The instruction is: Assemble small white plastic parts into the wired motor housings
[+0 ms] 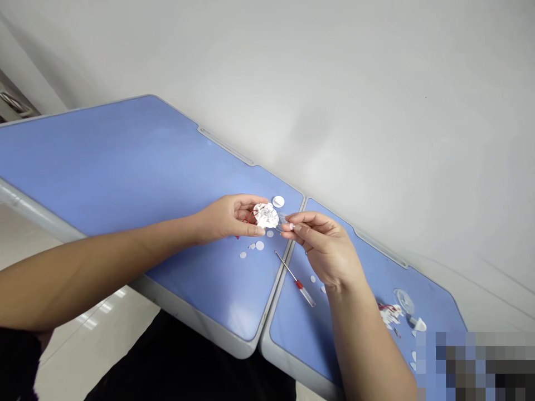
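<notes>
My left hand (240,217) is closed round the edge of a white round plastic housing (266,215) with thin red wires. The housing is held a little above the blue table, its inner side turned up. From the right, my right hand (320,236) pinches a small white piece (292,226) between thumb and fingers. A clear plastic disc (281,220) shows between the housing and my right fingertips; I cannot tell which hand bears it. Below the hands lies a screwdriver (298,284) with a red and clear handle.
Two blue tables (125,161) meet at a seam, with a wall behind. Small white discs (259,245) lie near my hands, and a larger white disc (278,201) behind. At right are white parts with red wires (390,315) and another clear disc (404,301).
</notes>
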Available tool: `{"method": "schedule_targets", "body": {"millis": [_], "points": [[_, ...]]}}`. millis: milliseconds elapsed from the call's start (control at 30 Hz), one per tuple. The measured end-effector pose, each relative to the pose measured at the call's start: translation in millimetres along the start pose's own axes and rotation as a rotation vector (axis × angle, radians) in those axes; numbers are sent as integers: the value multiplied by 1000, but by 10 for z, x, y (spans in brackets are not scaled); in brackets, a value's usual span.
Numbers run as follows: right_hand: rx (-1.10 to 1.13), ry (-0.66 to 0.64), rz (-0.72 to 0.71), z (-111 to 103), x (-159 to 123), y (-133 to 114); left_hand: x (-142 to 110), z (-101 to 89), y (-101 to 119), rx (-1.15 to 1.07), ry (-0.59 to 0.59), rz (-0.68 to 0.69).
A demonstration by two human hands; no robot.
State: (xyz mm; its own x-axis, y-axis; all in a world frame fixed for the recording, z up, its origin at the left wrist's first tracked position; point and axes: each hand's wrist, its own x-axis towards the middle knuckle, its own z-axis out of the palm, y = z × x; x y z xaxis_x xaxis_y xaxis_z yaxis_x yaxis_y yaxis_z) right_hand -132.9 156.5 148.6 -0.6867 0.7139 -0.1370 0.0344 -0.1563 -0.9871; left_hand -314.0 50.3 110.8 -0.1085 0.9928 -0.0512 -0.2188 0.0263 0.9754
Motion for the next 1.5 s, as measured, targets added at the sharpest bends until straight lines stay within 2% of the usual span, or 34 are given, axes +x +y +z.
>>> {"method": "schedule_targets", "body": {"millis": [367, 767, 1500], "points": [[-11, 14, 58, -6, -2, -10, -2, -2, -12, 6, 9, 11], [-52, -35, 27, -38, -5, 23, -1, -5, -13, 5, 4, 14], [-44, -33, 27, 17, -18, -14, 4, -7, -20, -17, -4, 12]]}}
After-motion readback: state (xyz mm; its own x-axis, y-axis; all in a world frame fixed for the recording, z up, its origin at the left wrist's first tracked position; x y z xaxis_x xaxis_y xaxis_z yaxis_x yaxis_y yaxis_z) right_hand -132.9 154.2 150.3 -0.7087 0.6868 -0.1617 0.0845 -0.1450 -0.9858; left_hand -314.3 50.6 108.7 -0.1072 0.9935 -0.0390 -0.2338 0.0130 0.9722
